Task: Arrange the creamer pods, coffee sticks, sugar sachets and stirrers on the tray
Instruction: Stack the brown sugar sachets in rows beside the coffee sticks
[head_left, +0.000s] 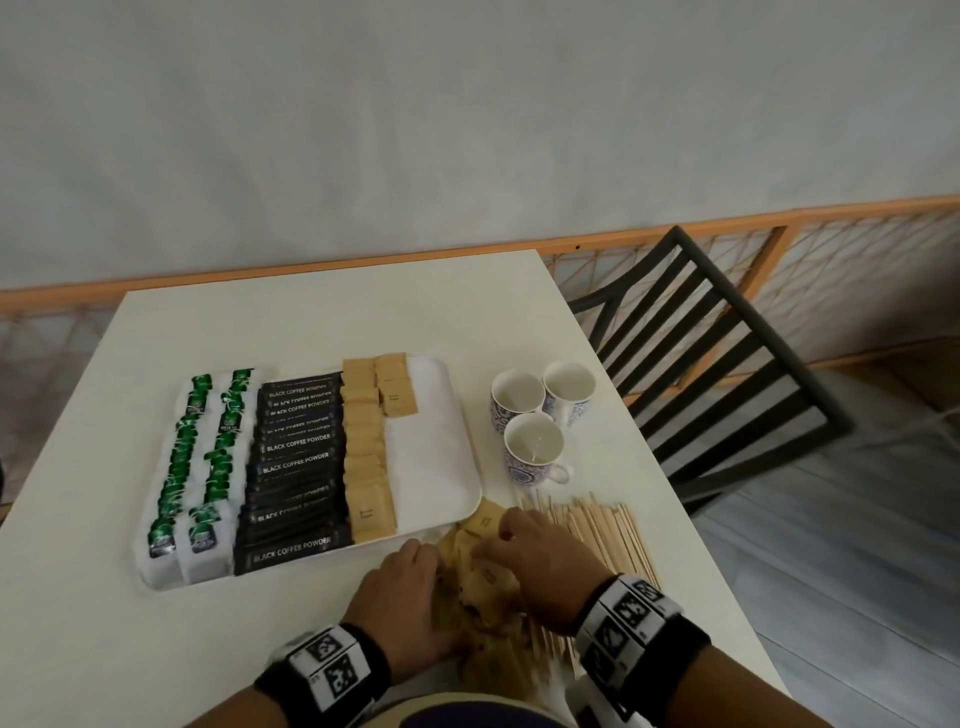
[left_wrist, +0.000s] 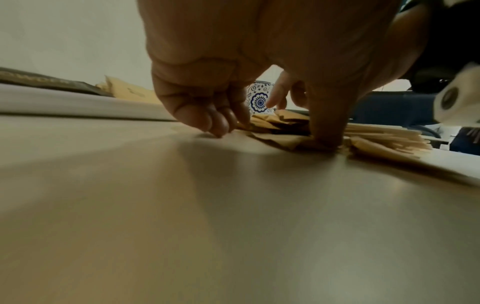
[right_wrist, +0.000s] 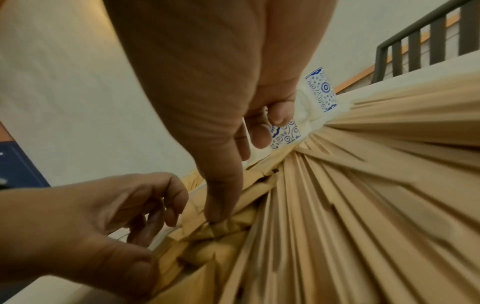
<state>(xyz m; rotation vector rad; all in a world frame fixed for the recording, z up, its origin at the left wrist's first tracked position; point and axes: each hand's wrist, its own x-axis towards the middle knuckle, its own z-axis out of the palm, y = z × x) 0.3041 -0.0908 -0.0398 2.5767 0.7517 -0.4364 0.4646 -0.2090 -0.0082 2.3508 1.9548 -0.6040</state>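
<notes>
A white tray (head_left: 436, 452) holds green-topped creamer pods (head_left: 208, 462) at the left, black coffee sticks (head_left: 296, 457) in the middle and brown sugar sachets (head_left: 366, 457) in one long row plus a short second row. A loose pile of sugar sachets (head_left: 483, 587) (left_wrist: 280, 121) (right_wrist: 223, 253) lies off the tray's near right corner. My left hand (head_left: 436, 566) (left_wrist: 270, 136) holds the pile's left side, thumb pressed on a sachet and fingers curled. My right hand (head_left: 488, 545) (right_wrist: 237, 179) holds its right side, thumb dug into a sachet. Wooden stirrers (head_left: 608, 530) (right_wrist: 337, 205) lie fanned under my right wrist.
Three blue-patterned cups (head_left: 535, 447) stand to the right of the tray, just beyond the stirrers. A dark slatted chair (head_left: 727, 364) is at the table's right edge. The right third of the tray is bare. The table's near edge is close to my wrists.
</notes>
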